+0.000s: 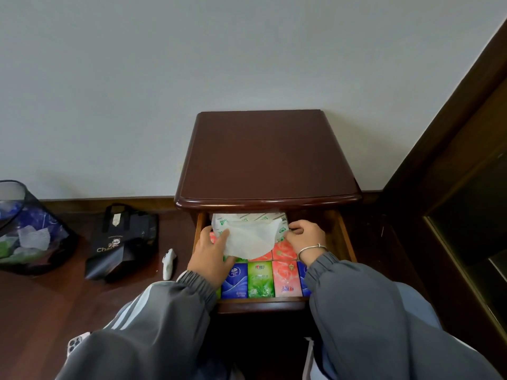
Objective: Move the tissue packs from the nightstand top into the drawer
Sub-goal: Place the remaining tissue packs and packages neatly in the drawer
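Observation:
The dark wooden nightstand [267, 157] has a bare top, and its drawer [346, 237] is pulled out. Small tissue packs lie in rows inside: a blue one [234, 281], a green one [260, 279], pink ones [285, 278]. At the back of the drawer sits a large white soft tissue pack [248, 230] with green print and a loose tissue sticking out. My left hand [210, 255] grips its left side and the loose tissue. My right hand [306, 238], with a silver bracelet, holds its right end.
On the floor to the left stand a mesh bin [24, 231] with crumpled paper, a black bag [123, 242] and a small white object [168, 263]. A dark wooden cabinet [452, 187] rises at the right. A phone [75, 344] shows near my left sleeve.

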A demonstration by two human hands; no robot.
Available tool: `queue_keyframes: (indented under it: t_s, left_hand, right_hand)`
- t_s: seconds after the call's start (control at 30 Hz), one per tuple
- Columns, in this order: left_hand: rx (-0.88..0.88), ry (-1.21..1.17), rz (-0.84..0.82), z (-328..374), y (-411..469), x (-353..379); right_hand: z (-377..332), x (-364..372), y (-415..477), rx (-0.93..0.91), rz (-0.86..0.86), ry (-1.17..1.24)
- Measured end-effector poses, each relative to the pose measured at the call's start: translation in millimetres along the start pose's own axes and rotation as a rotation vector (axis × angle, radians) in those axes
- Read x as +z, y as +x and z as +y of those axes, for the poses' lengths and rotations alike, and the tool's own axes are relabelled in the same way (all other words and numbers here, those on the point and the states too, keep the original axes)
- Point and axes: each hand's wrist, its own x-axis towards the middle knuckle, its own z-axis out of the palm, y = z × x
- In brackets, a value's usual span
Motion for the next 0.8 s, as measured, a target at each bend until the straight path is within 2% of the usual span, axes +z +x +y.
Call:
queue_keyframes:
  t_s: [0.1,0.23,0.3,0.4,0.5,0.57,0.63,0.7,0.8]
  left_hand:
    - [-0.058,0.072,-0.039,-1,9,-6]
    - [-0.098,-0.139,0.022,2,14,-14]
    - [-0.043,-0.163,0.125,3,11,-16]
    - [0.199,-0.096,0.205,3,5,-16]
    - [0.378,0.081,0.097,1,3,-13]
    - [0.349,0.213,-0.009,-2,6,-8]
    - [0.278,0.299,-0.059,-5,10,-8]
    - [0.232,0.3,-0.063,-6,13,-9]
    - [0.201,0.304,-0.067,-11,13,-10]
  right_hand:
    - [3,1,2,0.043,-0.004,0.034]
    - [2,6,7,0.164,-0.022,0.226]
    - [2,10,10,0.255,-0.011,0.364]
    - [1,14,18,0.301,0.051,0.41]
    - [-3,16,24,0.357,0.027,0.482]
    - [-8,18,25,0.404,0.061,0.542]
    - [-12,22,23,0.37,0.083,0.519]
    - [-15,26,22,0.324,0.077,0.496]
    - [-19,34,21,0.286,0.014,0.582]
